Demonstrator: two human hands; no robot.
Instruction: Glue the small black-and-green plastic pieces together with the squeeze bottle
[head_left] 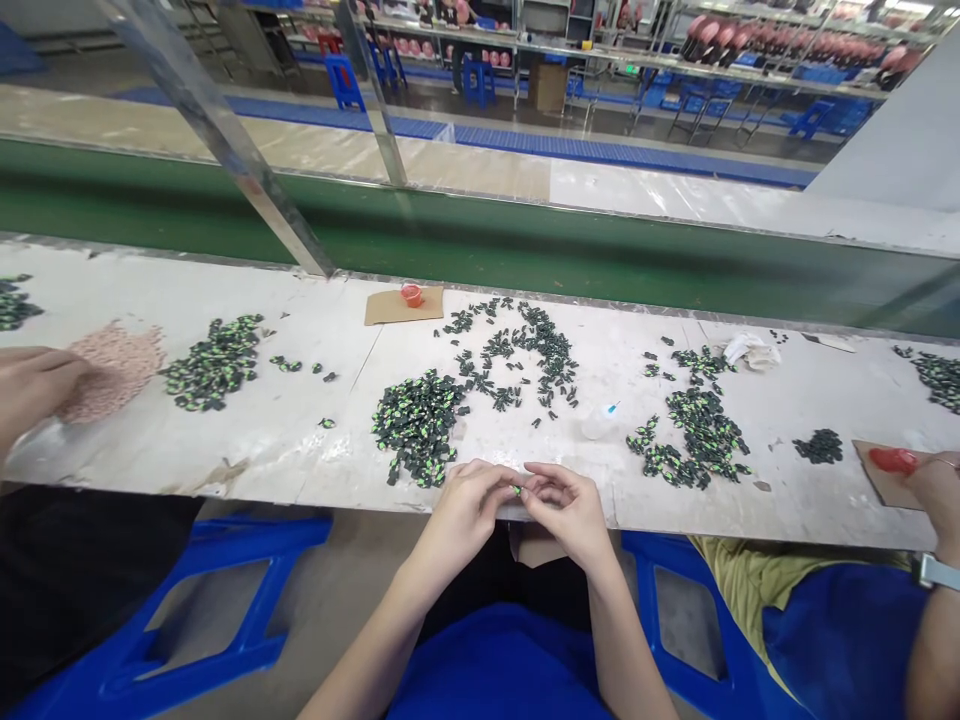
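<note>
My left hand [478, 492] and my right hand [568, 507] meet at the table's front edge, fingers closed in a pinch. Between their fingertips a small green-marked piece [517, 490] shows, mostly covered by the fingers. Just beyond my left hand lies a dense pile of small black pieces with green marks [418, 420]. Farther back, loose black pieces [551, 350] are scattered over the white tabletop. A clear bottle with a blue needle tip [600, 422] lies beyond my right hand.
A red cup [411, 294] stands on a cardboard piece [381, 308] at the back. More black-and-green pieces [705, 430] lie to the right. Co-workers' hands show at both sides, one by a pink pile [112, 370], another by a red item [892, 460] on cardboard. A metal post [240, 160] rises behind.
</note>
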